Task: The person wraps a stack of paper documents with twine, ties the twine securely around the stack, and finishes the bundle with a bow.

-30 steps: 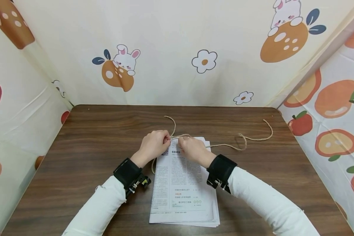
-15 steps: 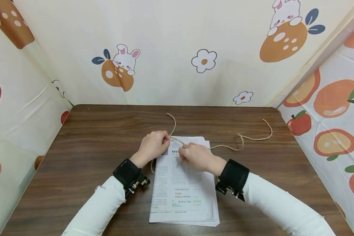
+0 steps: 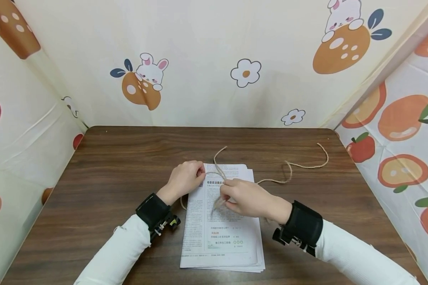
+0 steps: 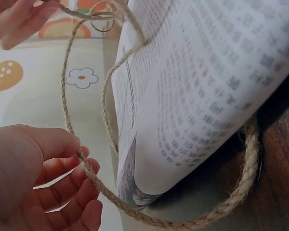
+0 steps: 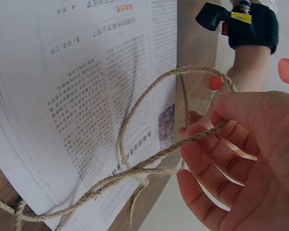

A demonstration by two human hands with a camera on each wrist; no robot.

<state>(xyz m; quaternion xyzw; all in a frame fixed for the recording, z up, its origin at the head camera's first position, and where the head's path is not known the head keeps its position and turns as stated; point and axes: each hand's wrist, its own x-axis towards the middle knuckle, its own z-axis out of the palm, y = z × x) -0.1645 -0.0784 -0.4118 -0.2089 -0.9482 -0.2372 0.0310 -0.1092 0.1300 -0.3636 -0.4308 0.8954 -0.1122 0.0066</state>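
Twine (image 5: pixel 106 184): lying over the far part of a newspaper stack (image 3: pixel 221 237), strands meeting on the printed face, with a bend arching up from there. One end just beyond the stack's far edge; a long wavy tail off to the right on bare wood. Another stretch bowed out past the left edge.

Left hand (image 3: pixel 183 178): beside the stack's upper left corner, back upward, forearm slanting in from lower left. Twine pinched between thumb and forefinger, clear in the left wrist view; other fingers loosely bent, apart from the cord.

Right hand (image 3: pixel 247 198): above the stack, right of its midline, forearm slanting in from lower right, knuckles toward the far side. Twine nipped between thumb tip and forefinger, a curve of it rising from the pinch; remaining fingers crooked, clear of the paper.

Around both wrists: black wristbands (image 3: pixel 304 223) with small devices on the inner side, white sleeves (image 3: pixel 119 249) behind.

Beneath: dark wood-grain table (image 3: pixel 128 158). Beyond: pale curtain (image 3: pixel 199 91) printed with rabbits and flowers.
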